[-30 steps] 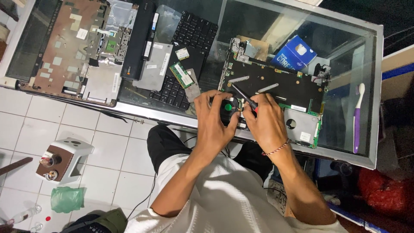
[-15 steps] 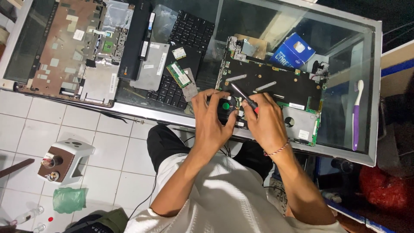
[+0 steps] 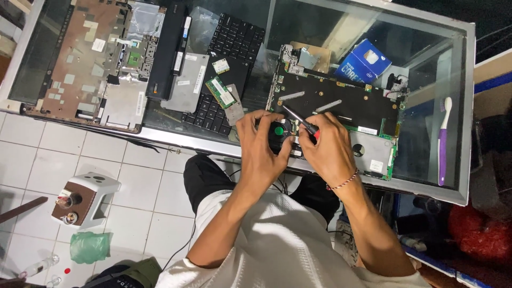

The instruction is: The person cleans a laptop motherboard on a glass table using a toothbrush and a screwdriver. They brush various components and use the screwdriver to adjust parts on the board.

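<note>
A laptop motherboard (image 3: pixel 341 101) lies on the glass counter (image 3: pixel 458 176), black film over most of it. At its near left corner sits a black cooling fan (image 3: pixel 279 134) with a green centre. My left hand (image 3: pixel 261 146) rests on the fan's left side, fingers curled around it. My right hand (image 3: pixel 328 149) holds a screwdriver (image 3: pixel 300 121) with a red and black handle, its shaft pointing up-left over the board beside the fan. A red-and-white string bracelet circles my right wrist.
A stripped laptop base (image 3: pixel 90 64), a black keyboard (image 3: pixel 229 58) with memory modules (image 3: pixel 221 92) and a metal drive cover (image 3: pixel 186 82) lie to the left. A blue box (image 3: pixel 365 61) is behind the board, a purple toothbrush (image 3: pixel 442 141) at right. White tool stand (image 3: pixel 85 197) on the tiled floor.
Both hands stay at the fan. The screwdriver shaft has shifted slightly over the board; the view has drifted a little.
</note>
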